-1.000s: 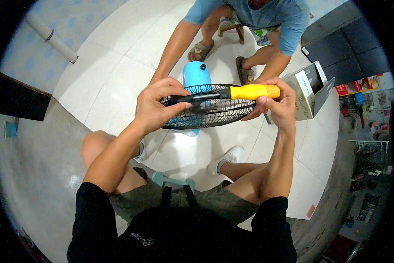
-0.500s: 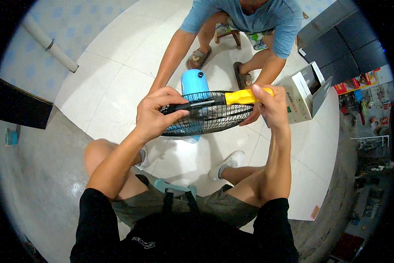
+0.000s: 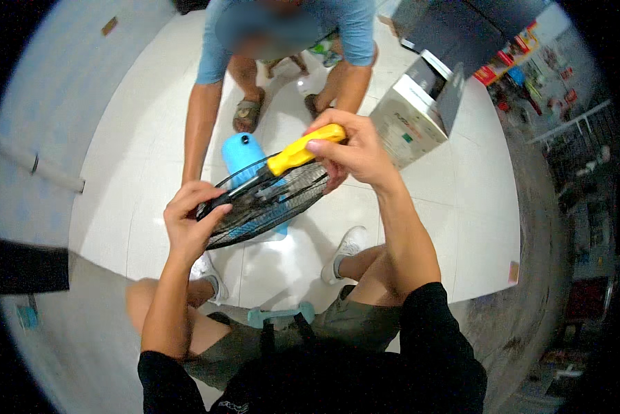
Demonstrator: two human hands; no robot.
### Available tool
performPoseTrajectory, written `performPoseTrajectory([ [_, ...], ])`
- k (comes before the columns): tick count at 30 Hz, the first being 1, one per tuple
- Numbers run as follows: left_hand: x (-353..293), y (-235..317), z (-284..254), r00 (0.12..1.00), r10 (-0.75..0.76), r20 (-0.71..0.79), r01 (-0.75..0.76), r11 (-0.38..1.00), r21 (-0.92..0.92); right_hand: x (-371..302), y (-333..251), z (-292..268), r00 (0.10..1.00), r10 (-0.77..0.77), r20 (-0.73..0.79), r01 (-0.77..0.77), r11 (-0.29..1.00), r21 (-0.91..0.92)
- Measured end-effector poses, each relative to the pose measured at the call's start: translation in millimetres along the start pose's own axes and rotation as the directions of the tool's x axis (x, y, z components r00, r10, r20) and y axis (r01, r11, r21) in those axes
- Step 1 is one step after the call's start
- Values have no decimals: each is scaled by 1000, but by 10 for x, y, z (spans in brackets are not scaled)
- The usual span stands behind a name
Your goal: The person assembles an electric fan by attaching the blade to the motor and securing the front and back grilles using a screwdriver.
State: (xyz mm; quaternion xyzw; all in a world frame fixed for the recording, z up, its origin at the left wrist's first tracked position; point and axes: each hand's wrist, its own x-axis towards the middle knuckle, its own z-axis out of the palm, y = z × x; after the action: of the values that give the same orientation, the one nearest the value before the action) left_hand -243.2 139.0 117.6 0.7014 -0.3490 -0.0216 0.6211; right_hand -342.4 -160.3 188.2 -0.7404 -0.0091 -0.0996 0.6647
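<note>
A yellow-handled screwdriver (image 3: 303, 151) lies across the top of a black wire fan guard (image 3: 275, 217). My right hand (image 3: 355, 148) is closed round its handle. Its metal shaft slants down toward my left hand (image 3: 189, 217). The left thumb and fingers are closed on a black part (image 3: 215, 202) at the shaft's far end, by the guard's edge; whether it belongs to the tool or the guard I cannot tell. Behind the guard rises the fan's blue motor housing (image 3: 241, 152). A co-worker's hand (image 3: 335, 177) grips the guard's right side, beneath my right hand.
A person in a blue shirt (image 3: 355, 34) bends over the fan from the far side. An opened carton (image 3: 412, 121) stands to the right on pale floor tiles (image 3: 461, 234). Farther right are dark panels (image 3: 455, 31) and cluttered shelving (image 3: 589, 200). My shoes (image 3: 344, 252) flank the fan.
The fan, screwdriver and both my hands appear farther left, and the whole view has shifted and turned. The screwdriver now slants, its handle end higher. Both hands keep their hold.
</note>
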Motion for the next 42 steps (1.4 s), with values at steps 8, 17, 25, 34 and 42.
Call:
performPoseTrajectory([
  [8,55,32,84,1000,6,24,-5,1000,-26,41,-48,86,957,91,-277,-152,966,-210],
  [17,41,-37,64,998,56,23,-56,998,3,-46,-116,-86,995,-88,52,97,974,-203],
  [25,26,17,27,999,28,22,-28,999,-22,-79,-96,110,994,58,-92,-57,998,15],
  [34,72,-47,-1,997,65,50,-67,997,40,6,-115,58,999,-43,-34,43,999,-9],
  [42,54,-60,-24,999,38,34,-38,999,-2,-15,-132,5,998,33,49,-28,995,-91],
])
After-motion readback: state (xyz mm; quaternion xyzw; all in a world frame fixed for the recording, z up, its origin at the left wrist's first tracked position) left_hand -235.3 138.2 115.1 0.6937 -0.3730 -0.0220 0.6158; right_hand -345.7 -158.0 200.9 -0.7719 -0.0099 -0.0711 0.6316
